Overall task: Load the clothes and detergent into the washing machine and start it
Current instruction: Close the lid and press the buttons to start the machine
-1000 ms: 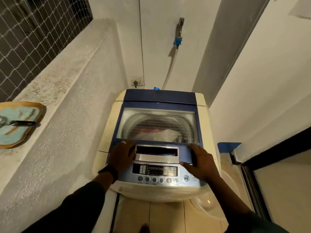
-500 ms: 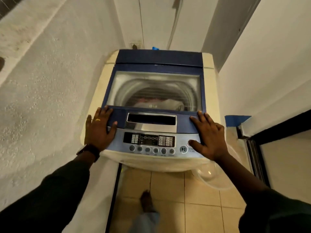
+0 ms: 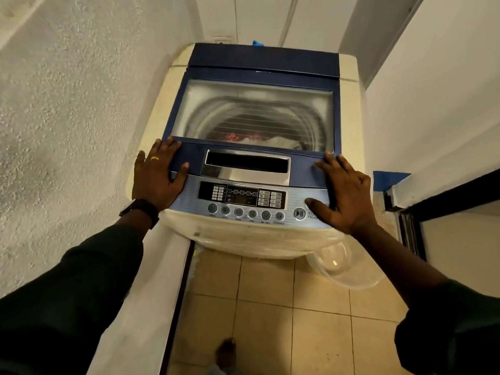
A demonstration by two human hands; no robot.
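Observation:
A cream top-loading washing machine (image 3: 349, 69) stands ahead with its blue lid (image 3: 259, 58) closed. Through the lid window, red and white clothes (image 3: 254, 138) lie in the drum. My left hand (image 3: 157, 175) rests flat on the lid's front left corner, fingers spread. My right hand (image 3: 342, 196) lies flat on the front right corner, its thumb beside the start/pause button (image 3: 299, 213). The control panel (image 3: 242, 197) with a row of round buttons sits between my hands. No detergent container is visible.
A rough plaster wall (image 3: 67, 117) closes in on the left, a white wall (image 3: 433, 77) on the right. A clear plastic bowl (image 3: 346, 266) lies on the tiled floor (image 3: 270, 307) below the machine's right front. A dark door frame (image 3: 414, 212) stands at right.
The view has tilted down and closer to the machine. Both hands have slid outward to the lid's front corners and flattened; the lid stays closed.

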